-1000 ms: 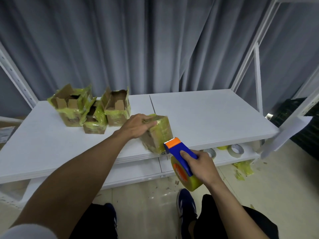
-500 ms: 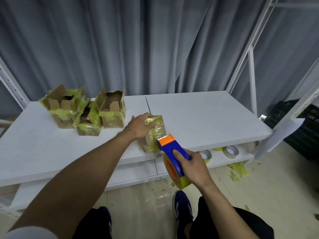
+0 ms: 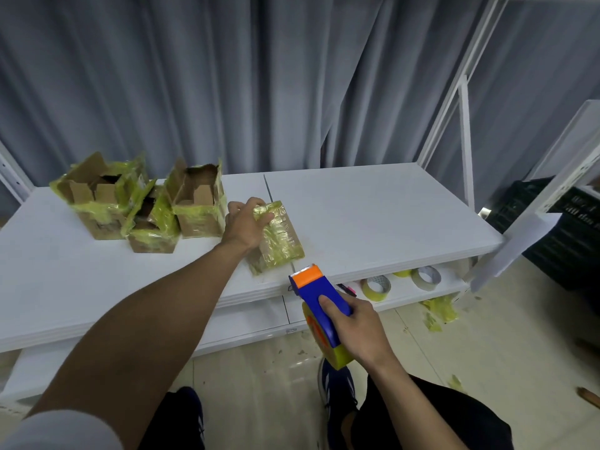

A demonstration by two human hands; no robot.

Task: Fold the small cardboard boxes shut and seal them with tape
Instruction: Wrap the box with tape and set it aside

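Head-worn view, forward and downward

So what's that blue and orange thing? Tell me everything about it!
It is a tape dispenser: blue plastic body, orange front end, with a yellowish tape roll underneath. The right hand grips it from above, tilted, orange end pointing at the taped box. It is held just before the white shelf's front edge.

Closed tape-wrapped box [image 3: 281, 237] on shelf [image 3: 373, 216], three open boxes [image 3: 194, 206] left, tape dispenser [image 3: 319, 297] near
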